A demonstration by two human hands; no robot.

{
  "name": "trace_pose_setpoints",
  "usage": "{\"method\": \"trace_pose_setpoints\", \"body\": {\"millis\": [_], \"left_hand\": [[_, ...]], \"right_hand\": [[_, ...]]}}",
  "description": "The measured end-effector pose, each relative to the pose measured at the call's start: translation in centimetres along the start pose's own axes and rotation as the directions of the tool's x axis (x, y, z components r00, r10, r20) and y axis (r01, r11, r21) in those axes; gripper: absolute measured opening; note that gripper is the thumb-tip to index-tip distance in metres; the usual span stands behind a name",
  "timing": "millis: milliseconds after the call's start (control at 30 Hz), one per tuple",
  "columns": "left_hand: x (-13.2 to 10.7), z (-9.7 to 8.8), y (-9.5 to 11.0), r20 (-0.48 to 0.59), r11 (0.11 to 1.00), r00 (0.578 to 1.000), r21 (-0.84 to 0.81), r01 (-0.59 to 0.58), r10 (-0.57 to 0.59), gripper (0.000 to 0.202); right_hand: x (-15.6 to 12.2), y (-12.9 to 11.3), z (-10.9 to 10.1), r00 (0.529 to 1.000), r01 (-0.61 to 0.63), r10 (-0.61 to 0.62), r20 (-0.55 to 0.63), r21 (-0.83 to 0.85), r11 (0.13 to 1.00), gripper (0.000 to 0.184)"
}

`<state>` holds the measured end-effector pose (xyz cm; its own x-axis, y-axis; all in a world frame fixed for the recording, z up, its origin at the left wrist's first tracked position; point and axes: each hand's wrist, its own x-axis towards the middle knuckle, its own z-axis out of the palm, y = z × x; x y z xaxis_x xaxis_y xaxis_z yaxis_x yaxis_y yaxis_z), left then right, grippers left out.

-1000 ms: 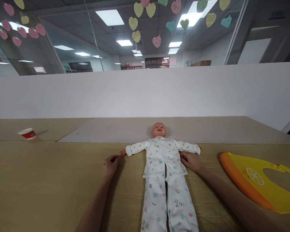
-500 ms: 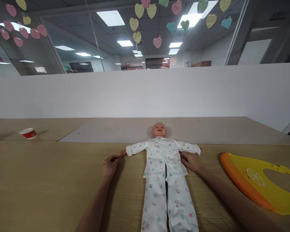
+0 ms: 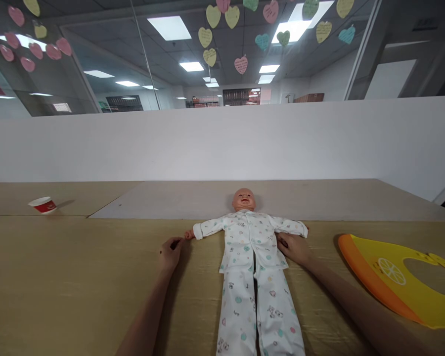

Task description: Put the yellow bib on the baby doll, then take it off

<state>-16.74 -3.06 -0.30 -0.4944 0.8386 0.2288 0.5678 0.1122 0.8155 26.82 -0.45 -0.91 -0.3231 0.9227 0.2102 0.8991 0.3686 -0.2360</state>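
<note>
A baby doll [image 3: 249, 257] in white patterned pyjamas lies on its back on the wooden table [image 3: 77, 277], head away from me, arms spread. My left hand [image 3: 170, 253] rests on the table with its fingers curled, its fingertips at the doll's small right hand. My right hand [image 3: 294, 247] lies against the doll's side under its other sleeve, fingers touching the pyjama top; whether it grips the cloth is not visible.
A yellow and orange silicone bib [image 3: 400, 277] lies on the table at the right. A small red and white paper cup [image 3: 42, 204] stands at the far left. A white partition wall [image 3: 222, 143] runs behind the table.
</note>
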Motion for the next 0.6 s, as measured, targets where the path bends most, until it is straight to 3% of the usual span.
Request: {"method": "trace_pose_setpoints", "body": {"millis": [600], "left_hand": [[0.05, -0.04, -0.20, 0.003, 0.999, 0.999, 0.014, 0.042, -0.042, 0.012]], "right_hand": [[-0.04, 0.21, 0.22, 1.000, 0.017, -0.017, -0.012, 0.003, 1.000, 0.017]]}}
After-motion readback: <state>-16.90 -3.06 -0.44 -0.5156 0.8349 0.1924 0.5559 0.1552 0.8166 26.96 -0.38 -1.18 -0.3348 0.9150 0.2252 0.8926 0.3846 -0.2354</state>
